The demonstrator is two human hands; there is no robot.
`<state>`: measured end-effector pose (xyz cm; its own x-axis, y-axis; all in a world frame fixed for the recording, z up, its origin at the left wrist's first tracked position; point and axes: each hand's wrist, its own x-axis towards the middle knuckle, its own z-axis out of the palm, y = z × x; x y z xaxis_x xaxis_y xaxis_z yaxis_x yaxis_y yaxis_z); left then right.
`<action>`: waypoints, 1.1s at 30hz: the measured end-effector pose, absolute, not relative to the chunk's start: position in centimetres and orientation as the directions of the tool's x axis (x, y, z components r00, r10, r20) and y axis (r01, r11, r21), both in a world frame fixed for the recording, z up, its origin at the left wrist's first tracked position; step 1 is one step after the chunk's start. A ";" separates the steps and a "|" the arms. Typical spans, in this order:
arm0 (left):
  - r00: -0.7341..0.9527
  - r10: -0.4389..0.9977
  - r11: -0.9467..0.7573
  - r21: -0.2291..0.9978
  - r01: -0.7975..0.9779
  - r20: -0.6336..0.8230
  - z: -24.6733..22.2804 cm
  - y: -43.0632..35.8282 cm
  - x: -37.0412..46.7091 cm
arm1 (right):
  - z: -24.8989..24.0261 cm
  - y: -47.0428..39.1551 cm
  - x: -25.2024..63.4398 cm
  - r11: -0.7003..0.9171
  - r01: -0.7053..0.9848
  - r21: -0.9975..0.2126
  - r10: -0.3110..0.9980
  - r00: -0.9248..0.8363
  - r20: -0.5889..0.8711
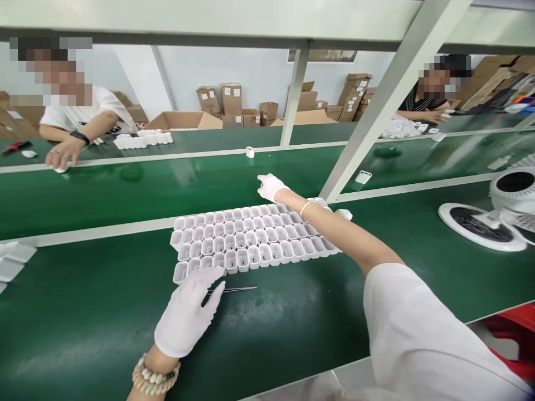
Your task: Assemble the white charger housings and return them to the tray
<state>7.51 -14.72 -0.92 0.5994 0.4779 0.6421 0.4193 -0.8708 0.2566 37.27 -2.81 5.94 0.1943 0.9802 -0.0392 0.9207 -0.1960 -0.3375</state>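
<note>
My left hand (pixel 190 312), in a white glove, rests at the front left corner of a block of white open-topped plastic cases (pixel 240 240). Its thumb stands apart from the fingers, which touch or hover over the front row. Thin metal tweezers (pixel 240 289) lie on the green table, partly covered by that hand. My right hand (pixel 271 187), also gloved, reaches out over the green belt past the back of the block, with nothing visible in its slightly bent fingers. Beyond its fingertips one white case (pixel 249 152) stands on the belt, apart from the hand.
A slanted metal post (pixel 376 111) rises right of my right arm. Another white case (pixel 363 177) lies on the belt, and a white fan (pixel 485 225) stands at right. White pieces (pixel 14 259) sit at the left edge. Across the belt, two people work; one's hand (pixel 64 153) touches a white piece.
</note>
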 end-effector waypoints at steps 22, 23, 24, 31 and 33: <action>0.812 0.339 -0.935 0.077 0.346 0.476 -0.4 -15.6 8.2 | -6.0 -37.2 41.0 -0.499 0.787 -0.362 0.793 0.583 0.177; 0.806 0.336 -0.936 0.073 0.346 0.488 -0.3 -15.6 8.1 | -5.6 -37.7 40.9 -0.528 0.761 -0.377 0.759 0.622 0.193; 0.801 0.333 -0.936 0.069 0.346 0.497 -0.2 -15.5 8.0 | -5.1 -37.9 40.4 -0.506 0.761 -0.405 0.767 0.612 0.192; 0.802 0.359 -0.926 0.074 0.370 0.477 -0.6 -15.0 8.0 | -3.2 -31.5 31.0 0.230 0.827 -0.513 0.967 -0.253 0.025; 0.805 0.372 -0.922 0.084 0.378 0.461 -0.8 -14.8 8.0 | -3.7 -29.4 29.9 0.236 0.861 -0.450 0.967 -0.254 0.022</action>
